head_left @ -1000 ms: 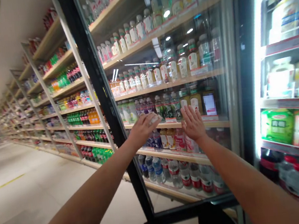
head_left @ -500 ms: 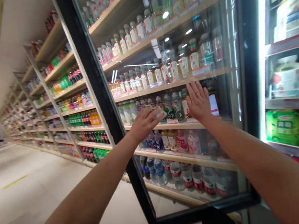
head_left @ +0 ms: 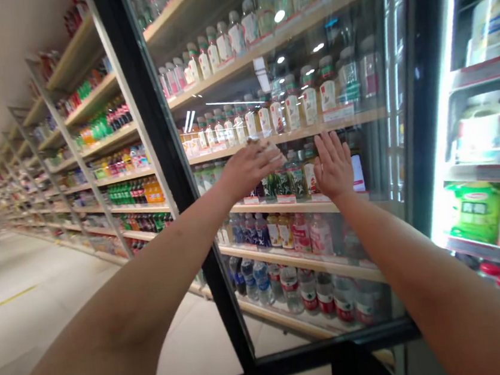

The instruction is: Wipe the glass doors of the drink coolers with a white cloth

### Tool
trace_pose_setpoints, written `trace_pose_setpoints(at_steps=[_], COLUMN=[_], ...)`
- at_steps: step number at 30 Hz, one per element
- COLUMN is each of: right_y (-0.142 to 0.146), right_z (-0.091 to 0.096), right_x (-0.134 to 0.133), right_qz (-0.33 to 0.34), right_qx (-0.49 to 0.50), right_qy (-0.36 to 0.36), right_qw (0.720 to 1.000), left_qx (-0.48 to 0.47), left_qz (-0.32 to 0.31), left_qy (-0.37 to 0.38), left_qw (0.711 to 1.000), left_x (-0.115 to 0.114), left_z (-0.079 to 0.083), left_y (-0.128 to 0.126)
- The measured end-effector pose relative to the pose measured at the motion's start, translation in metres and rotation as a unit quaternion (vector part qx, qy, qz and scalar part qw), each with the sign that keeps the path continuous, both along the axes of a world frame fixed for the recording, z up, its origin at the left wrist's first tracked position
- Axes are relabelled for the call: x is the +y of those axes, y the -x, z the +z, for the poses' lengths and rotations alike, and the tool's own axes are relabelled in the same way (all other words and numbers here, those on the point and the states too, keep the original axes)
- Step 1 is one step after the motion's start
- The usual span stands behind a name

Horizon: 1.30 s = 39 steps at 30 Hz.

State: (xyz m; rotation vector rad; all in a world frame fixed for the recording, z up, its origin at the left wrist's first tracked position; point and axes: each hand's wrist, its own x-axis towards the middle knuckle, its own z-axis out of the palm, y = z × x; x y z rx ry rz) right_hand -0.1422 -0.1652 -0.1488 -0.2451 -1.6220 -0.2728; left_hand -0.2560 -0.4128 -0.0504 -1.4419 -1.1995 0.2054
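In the head view a black-framed glass door (head_left: 292,360) stands in front of me, swung open beside a lit cooler. My left hand (head_left: 250,166) presses a crumpled pale cloth (head_left: 276,150) to the glass, its fingers laid over it. Much of the cloth is hidden beneath them. To the right, my right hand (head_left: 334,169) lies against the pane, palm toward it, with the fingers stretched upward and holding nothing. A small white rectangle (head_left: 357,173) shows on the glass beside it.
Through the glass appear wooden shelves (head_left: 257,253) of bottled drinks. The lit cooler (head_left: 487,171) at right holds cartons, tubs and a green pack (head_left: 473,210). More drink shelves (head_left: 92,151) run back along the left, by a pale tiled floor (head_left: 17,322).
My left hand has moved up and slightly right over the glass with the cloth. My right hand stays almost in place. The view has shifted slightly.
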Motion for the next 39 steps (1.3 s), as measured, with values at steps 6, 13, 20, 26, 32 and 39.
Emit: trace_pose_setpoints(at_steps=[6, 13, 20, 26, 32, 39], right_y=[0.000, -0.001, 0.000, 0.001, 0.001, -0.004], right_z=[0.000, -0.001, -0.003, -0.004, -0.004, 0.001], right_x=[0.001, 0.000, 0.000, 0.000, 0.002, -0.003], right_qz=[-0.010, -0.021, -0.029, -0.033, -0.037, -0.030], right_qx=[0.015, 0.023, 0.037, 0.047, 0.059, 0.046], right_qy=[-0.012, -0.022, -0.043, -0.058, -0.081, -0.056], right_qw=[1.000, 0.999, 0.998, 0.997, 0.994, 0.997], left_qx=[-0.121, -0.043, -0.137, -0.014, -0.102, -0.099], left_qz=[-0.007, 0.012, -0.035, -0.025, -0.013, -0.034], left_qy=[-0.201, -0.015, -0.246, -0.033, -0.220, -0.182], left_qw=[0.972, 0.999, 0.959, 0.999, 0.970, 0.978], left_x=[-0.005, 0.008, 0.016, 0.025, -0.011, -0.014], left_z=[0.040, 0.015, 0.065, 0.018, 0.063, 0.016], left_y=[0.009, -0.008, 0.005, -0.003, 0.011, 0.015])
